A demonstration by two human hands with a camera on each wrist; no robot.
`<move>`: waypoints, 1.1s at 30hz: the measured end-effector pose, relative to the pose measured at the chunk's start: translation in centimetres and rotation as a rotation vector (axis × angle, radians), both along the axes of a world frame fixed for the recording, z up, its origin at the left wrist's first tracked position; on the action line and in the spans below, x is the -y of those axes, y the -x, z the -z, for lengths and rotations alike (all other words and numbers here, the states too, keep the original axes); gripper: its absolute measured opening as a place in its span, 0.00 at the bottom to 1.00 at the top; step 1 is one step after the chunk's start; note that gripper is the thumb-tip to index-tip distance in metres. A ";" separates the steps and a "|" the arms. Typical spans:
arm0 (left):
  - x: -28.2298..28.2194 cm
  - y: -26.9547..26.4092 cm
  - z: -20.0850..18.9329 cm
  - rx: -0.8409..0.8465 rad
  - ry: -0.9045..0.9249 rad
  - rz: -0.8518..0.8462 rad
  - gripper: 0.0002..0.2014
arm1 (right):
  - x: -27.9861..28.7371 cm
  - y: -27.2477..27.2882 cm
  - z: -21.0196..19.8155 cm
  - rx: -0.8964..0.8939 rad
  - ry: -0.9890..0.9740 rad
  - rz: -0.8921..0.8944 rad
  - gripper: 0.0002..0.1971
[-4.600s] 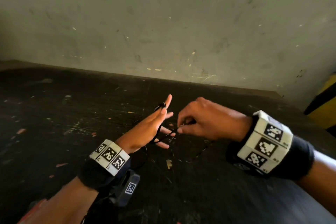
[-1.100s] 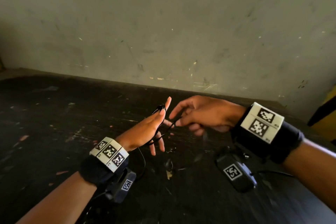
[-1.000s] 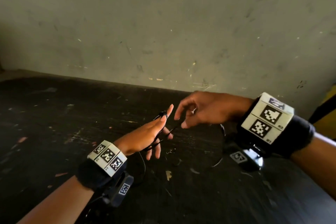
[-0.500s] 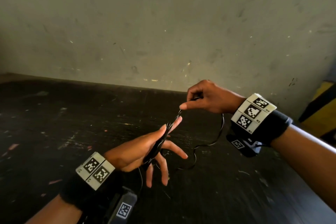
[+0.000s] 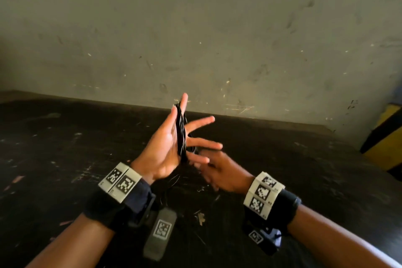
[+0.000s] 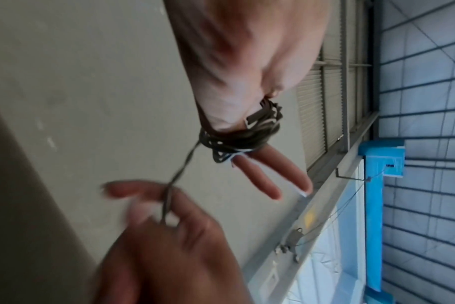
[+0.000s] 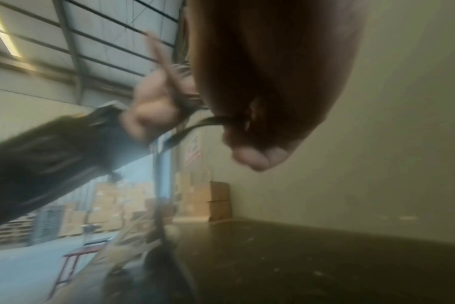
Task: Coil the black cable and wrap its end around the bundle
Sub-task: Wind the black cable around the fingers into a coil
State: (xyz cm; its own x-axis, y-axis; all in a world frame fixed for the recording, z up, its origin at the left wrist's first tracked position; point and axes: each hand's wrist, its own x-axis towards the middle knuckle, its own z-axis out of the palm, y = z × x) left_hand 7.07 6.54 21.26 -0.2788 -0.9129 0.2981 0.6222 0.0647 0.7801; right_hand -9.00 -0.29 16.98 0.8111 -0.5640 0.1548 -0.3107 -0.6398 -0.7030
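Observation:
My left hand [image 5: 187, 124] is raised upright over the dark table [image 5: 65, 148], with straight, spread fingers. The black cable [image 5: 181, 132] is wound in several loops around that hand, from the fingertips down to the heel of the palm. In the left wrist view the coil [image 6: 243, 132] crosses the base of the fingers [image 6: 273, 176]. My right hand [image 5: 210, 166] sits lower, just right of the left wrist, blurred. It pinches the loose strand [image 6: 175, 181] that runs from the coil, seen again as the strand [image 7: 195, 127] in the right wrist view.
A scuffed grey wall [image 5: 217, 39] stands right behind the table. A yellow and black object [image 5: 387, 137] is at the right edge. Small scraps [image 5: 201, 217] lie on the table below my hands. Cardboard boxes [image 7: 216, 201] stand far off by the wall.
My right hand has swung from above the left fingertips down to below the left palm, carrying the strand. The left hand rose and turned upright, and the coil looks thicker.

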 end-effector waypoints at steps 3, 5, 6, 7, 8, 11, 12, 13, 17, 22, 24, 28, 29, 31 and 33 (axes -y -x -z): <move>1.2 -0.4 -0.5 0.025 -0.008 -0.192 0.23 | -2.3 -1.0 0.4 -0.145 -0.156 -0.045 0.12; 1.8 -0.5 -0.2 0.059 -0.004 -0.277 0.23 | -3.4 -1.4 0.1 -0.190 -0.222 -0.066 0.15; 2.0 -0.4 0.0 0.073 -0.003 -0.306 0.23 | -3.8 -1.6 -0.2 -0.218 -0.246 -0.072 0.16; 2.1 -0.4 0.2 0.089 -0.009 -0.331 0.23 | -4.1 -1.6 -0.6 -0.248 -0.267 -0.077 0.17; 2.2 -0.4 0.5 0.113 -0.013 -0.352 0.22 | -4.2 -1.7 -0.8 -0.269 -0.277 -0.077 0.17; 2.4 -0.3 1.3 0.264 -0.004 -0.419 0.23 | -4.4 -1.4 -1.8 -0.291 -0.289 -0.081 0.15; 2.4 -0.2 1.7 0.346 0.001 -0.444 0.22 | -4.4 -1.2 -2.2 -0.278 -0.321 -0.080 0.14; 2.4 -0.1 1.9 0.434 0.005 -0.463 0.22 | -4.2 -1.0 -2.6 -0.253 -0.374 -0.071 0.13; 1.6 0.3 3.0 0.696 0.006 -0.474 0.22 | -3.2 -0.1 -4.4 -0.044 -0.628 0.031 0.11; 1.1 -0.1 3.6 0.760 -0.035 -0.374 0.27 | -3.3 0.4 -6.8 -0.074 -0.688 0.057 0.13; 0.8 -0.1 3.6 0.841 -0.002 -0.336 0.28 | -3.6 0.5 -8.0 -0.311 -0.389 0.053 0.16; 0.1 0.2 3.8 0.982 0.003 -0.279 0.25 | -3.5 0.5 -9.8 -0.511 0.359 0.016 0.09; 0.0 0.3 3.9 0.998 -0.008 -0.260 0.27 | -3.5 0.6 -10.2 -0.519 0.444 0.008 0.07; 0.1 0.5 4.3 1.002 -0.050 -0.208 0.33 | -3.2 0.5 -11.0 -0.522 0.525 -0.003 0.06; 0.1 0.8 4.5 0.981 -0.096 -0.151 0.35 | -2.8 0.7 -11.7 -0.509 0.557 0.006 0.07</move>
